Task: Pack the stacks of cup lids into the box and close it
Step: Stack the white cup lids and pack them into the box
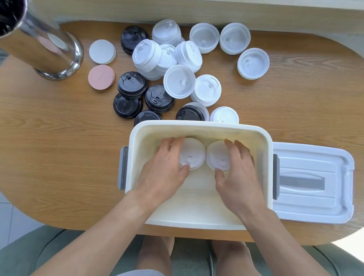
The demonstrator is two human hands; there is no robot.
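— Head view: what do the hands hold?
— Inside the open white box (202, 126), the left hand (165, 167) grips one white lid stack (194, 154), fingers curled round it; the right hand (238, 173) grips another stack (216, 154) just beside it.
— And elsewhere?
— More lid stacks (178, 80) crowd the bench (51, 145); the box cover (312, 182) lies right.

We see the cream box (205, 127) open on the wooden table, grey latches on both ends. Inside, at its far side, two translucent white lid stacks sit side by side: the left stack (193, 155) and the right stack (218, 156). The white box lid (312, 182) lies flat just right of it. Beyond, more white lid stacks (178, 80) and black lid stacks (132, 85) crowd together.
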